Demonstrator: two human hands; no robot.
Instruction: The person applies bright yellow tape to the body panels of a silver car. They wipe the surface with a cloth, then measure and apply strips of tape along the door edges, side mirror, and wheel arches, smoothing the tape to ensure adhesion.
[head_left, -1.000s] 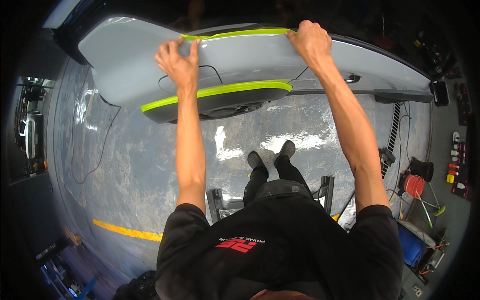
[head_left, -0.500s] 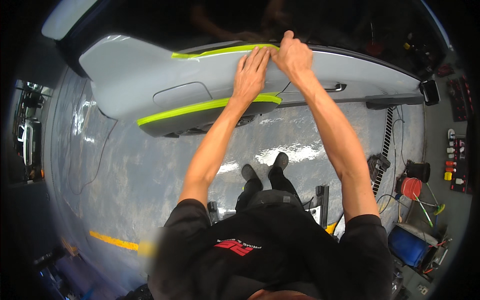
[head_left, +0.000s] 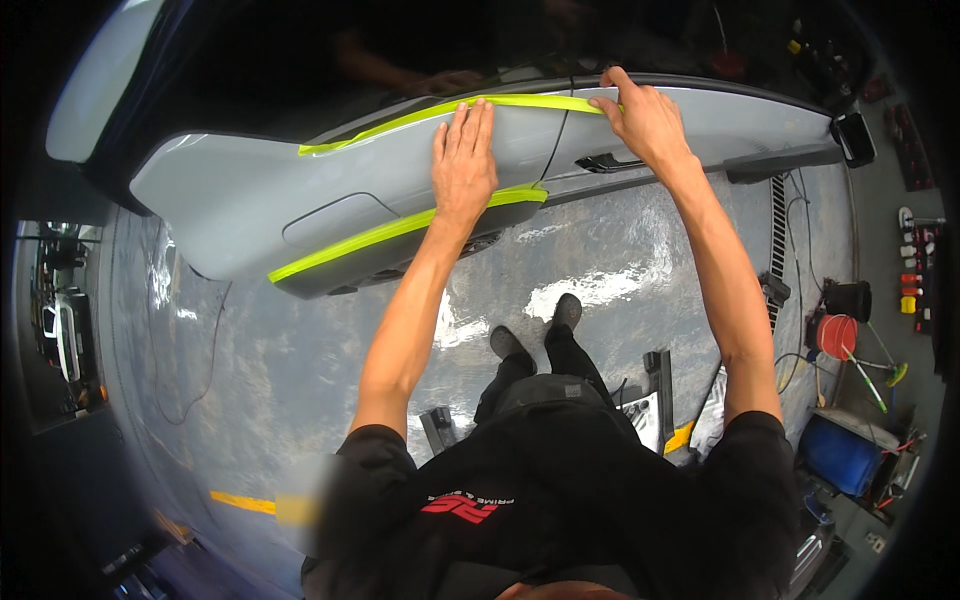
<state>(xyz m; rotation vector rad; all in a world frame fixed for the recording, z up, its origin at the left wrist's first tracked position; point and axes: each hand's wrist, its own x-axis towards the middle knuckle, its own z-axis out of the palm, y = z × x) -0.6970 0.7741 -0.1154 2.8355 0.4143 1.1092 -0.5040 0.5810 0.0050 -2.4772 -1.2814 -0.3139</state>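
While your left hand (head_left: 466,165) lies flat on the grey car body (head_left: 365,175), its fingers are stretched out and fairly close together, tips touching the upper tape strip (head_left: 545,101). That yellow-green strip sits at the upper centre of the frame, its long axis running left to right and bending down toward the left. Your right hand (head_left: 648,125) is nearer its right end, which meets your thumb; from there the strip leads leftward past your left fingertips. Your right fingers are bent, one lifted above the tape; whether they pinch it cannot be told. Counted, you have two tape strips, the lower tape strip (head_left: 360,240) passing behind your left wrist, one door handle (head_left: 610,163), one side mirror (head_left: 853,140) and two shoes (head_left: 505,343).
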